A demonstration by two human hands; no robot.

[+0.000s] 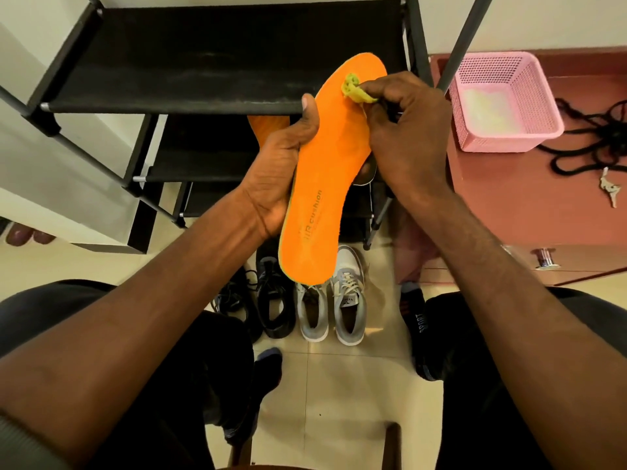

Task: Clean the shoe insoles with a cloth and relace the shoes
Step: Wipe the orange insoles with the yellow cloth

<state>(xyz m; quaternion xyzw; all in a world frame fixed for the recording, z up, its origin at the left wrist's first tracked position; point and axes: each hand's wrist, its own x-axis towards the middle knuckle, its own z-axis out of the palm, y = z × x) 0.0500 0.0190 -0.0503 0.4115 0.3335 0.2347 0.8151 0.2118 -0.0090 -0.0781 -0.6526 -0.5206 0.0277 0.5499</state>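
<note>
My left hand (281, 171) grips an orange insole (332, 171) by its left edge, thumb on top, holding it up in front of the shoe rack. My right hand (407, 130) pinches a small bunched yellow-green cloth (356, 89) and presses it on the insole's toe end. A second orange insole (268, 125) lies on a lower rack shelf, mostly hidden behind my left hand. On the floor below stand a pair of grey shoes (330, 300) with laces and a pair of black shoes (261, 300). Black laces (597, 137) lie in a loose heap on the brown cabinet.
A black shoe rack (203, 62) stands straight ahead. To the right a brown cabinet (509, 198) carries a pink plastic basket (502, 103) and keys (609, 191). My socked feet (419, 330) rest on the tiled floor beside the shoes.
</note>
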